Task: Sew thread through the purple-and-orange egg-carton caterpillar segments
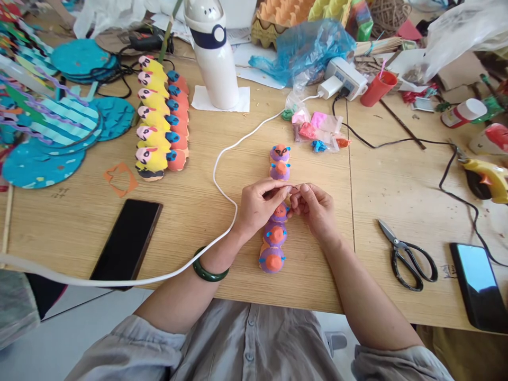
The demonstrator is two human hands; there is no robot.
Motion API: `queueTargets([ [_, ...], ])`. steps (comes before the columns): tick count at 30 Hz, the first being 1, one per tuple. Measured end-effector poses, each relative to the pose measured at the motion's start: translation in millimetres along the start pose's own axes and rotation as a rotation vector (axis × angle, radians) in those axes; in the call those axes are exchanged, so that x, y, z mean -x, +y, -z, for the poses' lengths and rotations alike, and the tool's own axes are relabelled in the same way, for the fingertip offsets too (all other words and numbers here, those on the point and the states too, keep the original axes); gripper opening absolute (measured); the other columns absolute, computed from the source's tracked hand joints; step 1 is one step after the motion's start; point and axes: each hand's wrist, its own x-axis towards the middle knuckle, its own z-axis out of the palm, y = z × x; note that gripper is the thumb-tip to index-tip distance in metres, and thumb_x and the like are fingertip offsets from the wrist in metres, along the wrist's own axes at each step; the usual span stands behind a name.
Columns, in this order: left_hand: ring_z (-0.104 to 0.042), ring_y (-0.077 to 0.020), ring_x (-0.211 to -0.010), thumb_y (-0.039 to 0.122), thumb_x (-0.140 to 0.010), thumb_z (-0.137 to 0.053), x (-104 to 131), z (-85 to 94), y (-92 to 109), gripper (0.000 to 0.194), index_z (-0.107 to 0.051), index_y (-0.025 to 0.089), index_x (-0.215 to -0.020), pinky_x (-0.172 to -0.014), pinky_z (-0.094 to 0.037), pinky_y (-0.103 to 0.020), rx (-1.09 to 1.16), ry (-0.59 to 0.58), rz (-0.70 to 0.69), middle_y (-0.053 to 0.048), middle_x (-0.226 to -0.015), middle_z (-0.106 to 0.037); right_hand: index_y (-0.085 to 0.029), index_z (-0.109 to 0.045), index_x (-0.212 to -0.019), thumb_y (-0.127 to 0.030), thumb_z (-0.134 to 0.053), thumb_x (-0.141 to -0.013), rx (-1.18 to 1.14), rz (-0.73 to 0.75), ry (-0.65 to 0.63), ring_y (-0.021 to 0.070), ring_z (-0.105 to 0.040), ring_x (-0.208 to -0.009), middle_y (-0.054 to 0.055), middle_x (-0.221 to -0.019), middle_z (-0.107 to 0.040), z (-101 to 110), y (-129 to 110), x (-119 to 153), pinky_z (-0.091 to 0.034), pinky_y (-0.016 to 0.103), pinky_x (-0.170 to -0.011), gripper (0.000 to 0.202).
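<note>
A column of purple domes with orange tops and small blue side pieces (274,234) lies on the table before me. The farthest dome (280,153) carries dark markings. My left hand (260,205) and my right hand (314,208) meet above the middle of the column and hide part of it. Thumb and forefinger of each hand are pinched together, with a tiny dark thing between the fingertips, too small to name. Beyond the column are small bags of coloured clay (317,127).
Left are yellow and red dome rows (153,121), blue discs (43,164) and a phone (129,241). A white bottle (216,63) stands behind. Right are scissors (405,256), another phone (480,286) and a glue gun (486,180). A white cable (234,143) crosses my left forearm.
</note>
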Motion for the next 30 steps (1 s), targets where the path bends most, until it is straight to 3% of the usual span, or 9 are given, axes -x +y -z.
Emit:
queueTargets([
  [8,-0.073,-0.0139,-0.079,0.027,-0.091,-0.072,-0.2,0.0,1.3,0.013,-0.082,0.02,-0.093,-0.074,-0.056,-0.023,0.004,0.019,0.036,-0.002,-0.088,-0.081,-0.021,-0.069,-0.083,-0.051,-0.083,-0.079,0.129,0.149,0.148,0.0064,-0.054,-0.045,-0.007,-0.059,-0.06,-1.5,-3.9,1.8,-0.053,0.021,-0.048,0.034],
  [15,-0.074,-0.0148,-0.083,0.029,-0.092,-0.071,0.7,-0.7,-1.8,0.014,-0.083,0.021,-0.094,-0.076,-0.057,-0.024,0.022,-0.001,0.022,-0.003,-0.091,-0.081,-0.021,-0.068,-0.076,-0.052,-0.086,-0.074,0.163,0.154,0.13,0.0065,-0.055,-0.044,-0.006,-0.058,-0.062,-3.0,-5.1,0.0,-0.048,0.02,-0.045,0.036],
  [23,-0.075,-0.0144,-0.085,0.029,-0.093,-0.07,1.6,-0.7,-1.9,0.016,-0.083,0.019,-0.096,-0.078,-0.057,-0.023,0.04,-0.013,0.028,-0.003,-0.093,-0.082,-0.02,-0.07,-0.076,-0.054,-0.083,-0.078,0.161,0.123,0.128,0.0073,-0.057,-0.046,-0.005,-0.058,-0.063,-2.4,-4.5,1.8,-0.049,0.021,-0.046,0.036],
  [30,-0.076,-0.0159,-0.088,0.028,-0.093,-0.071,1.1,-0.9,-2.5,0.014,-0.082,0.02,-0.093,-0.082,-0.058,-0.025,0.024,-0.013,0.007,-0.004,-0.095,-0.082,-0.021,-0.07,-0.076,-0.052,-0.087,-0.072,0.138,0.084,0.13,0.0065,-0.054,-0.045,-0.006,-0.059,-0.062,-3.5,-3.4,1.0,-0.051,0.02,-0.046,0.036],
])
